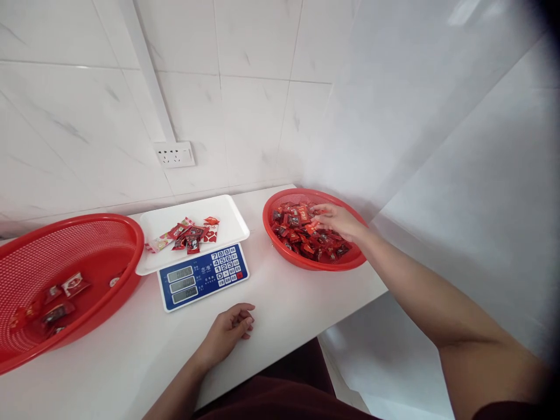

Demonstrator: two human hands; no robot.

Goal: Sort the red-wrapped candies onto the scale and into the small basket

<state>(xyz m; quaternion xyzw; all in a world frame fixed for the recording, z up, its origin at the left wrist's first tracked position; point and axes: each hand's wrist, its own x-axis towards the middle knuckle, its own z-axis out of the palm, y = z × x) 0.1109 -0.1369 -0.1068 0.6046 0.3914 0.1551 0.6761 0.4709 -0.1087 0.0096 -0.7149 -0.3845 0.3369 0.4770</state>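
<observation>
My right hand (pixel 336 220) reaches into a red mesh basket (pixel 280 252) on the right, its fingers stretched out and apart. Under the fingertips lie many small red candy packets (pixel 301 233), heaped across the basket. Whether the fingertips touch a packet is hard to make out. My left hand (pixel 230 329) rests on the white table (pixel 280 309) in front of the scale, fingers loosely curled and apart, nothing seen in it. A blue digital scale (pixel 205 277) carries a white tray (pixel 192 213) with several red and pink candy packets (pixel 190 234) on it.
At the left, a larger red basket (pixel 109 297) holds a few scattered packets (pixel 61 297); its rim meets the tray's left edge. Behind the table rises a tiled wall (pixel 254 116) with a power socket (pixel 174 154). A pale wall (pixel 420 146) closes off the right side.
</observation>
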